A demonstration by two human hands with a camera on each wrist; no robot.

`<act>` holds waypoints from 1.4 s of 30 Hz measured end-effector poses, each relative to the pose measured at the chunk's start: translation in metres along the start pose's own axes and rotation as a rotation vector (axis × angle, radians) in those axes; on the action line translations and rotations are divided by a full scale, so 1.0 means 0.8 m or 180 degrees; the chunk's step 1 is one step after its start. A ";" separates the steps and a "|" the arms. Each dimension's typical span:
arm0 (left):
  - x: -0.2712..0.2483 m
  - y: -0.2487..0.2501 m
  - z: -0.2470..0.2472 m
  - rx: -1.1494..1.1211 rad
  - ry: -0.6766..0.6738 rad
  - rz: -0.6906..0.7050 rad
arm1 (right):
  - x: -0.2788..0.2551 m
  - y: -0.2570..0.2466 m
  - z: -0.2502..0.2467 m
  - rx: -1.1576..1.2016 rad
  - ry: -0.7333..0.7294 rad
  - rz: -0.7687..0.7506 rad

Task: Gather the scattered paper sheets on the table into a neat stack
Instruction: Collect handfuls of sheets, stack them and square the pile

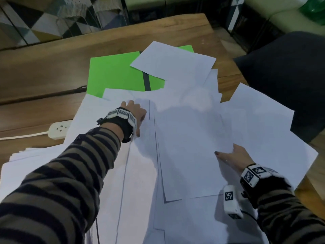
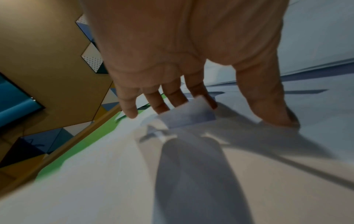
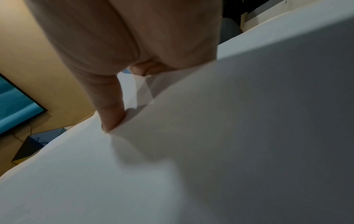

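Observation:
Several white paper sheets (image 1: 184,134) lie scattered and overlapping across the wooden table (image 1: 52,67). My left hand (image 1: 130,104) reaches forward onto the sheets near the middle. Its fingers (image 2: 159,106) are fairly straight with tips pressing on paper, and the thumb (image 2: 277,113) also presses down. A small sheet corner (image 2: 189,113) curls up against those fingers. My right hand (image 1: 226,153) pinches the near right edge of a large sheet (image 3: 229,121). The thumb (image 3: 113,119) lies on top, and the other fingers are hidden beneath the paper.
A green folder (image 1: 114,73) with a dark band (image 1: 146,81) lies partly under the far sheets. A white power strip (image 1: 59,128) with its cable sits at the left. A dark seat (image 1: 290,71) stands by the table's right edge.

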State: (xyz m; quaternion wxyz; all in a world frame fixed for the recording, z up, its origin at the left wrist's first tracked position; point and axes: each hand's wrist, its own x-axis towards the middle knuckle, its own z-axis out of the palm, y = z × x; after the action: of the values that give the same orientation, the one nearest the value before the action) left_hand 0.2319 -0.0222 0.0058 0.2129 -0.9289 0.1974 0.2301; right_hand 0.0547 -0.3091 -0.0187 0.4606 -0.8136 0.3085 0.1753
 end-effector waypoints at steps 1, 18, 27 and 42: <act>0.000 0.002 -0.002 -0.0169 -0.0032 -0.0074 | 0.000 0.001 0.000 0.0041 -0.0006 -0.0016; -0.016 -0.009 -0.025 -0.1754 0.0667 -0.0495 | 0.006 0.014 0.006 0.0425 0.0049 -0.0026; -0.037 -0.038 -0.057 -0.1988 0.1270 -0.0934 | 0.007 0.016 0.007 0.0431 0.0083 -0.0048; -0.101 -0.083 -0.142 -0.3098 0.2353 -0.0623 | 0.009 0.014 0.008 0.0291 0.0125 -0.0059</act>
State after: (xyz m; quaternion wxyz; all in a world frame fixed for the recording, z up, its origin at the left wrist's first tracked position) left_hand 0.2360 -0.0008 0.1586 -0.2977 -0.9515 0.0444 -0.0639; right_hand 0.0525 -0.3106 -0.0335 0.4928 -0.7978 0.3176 0.1407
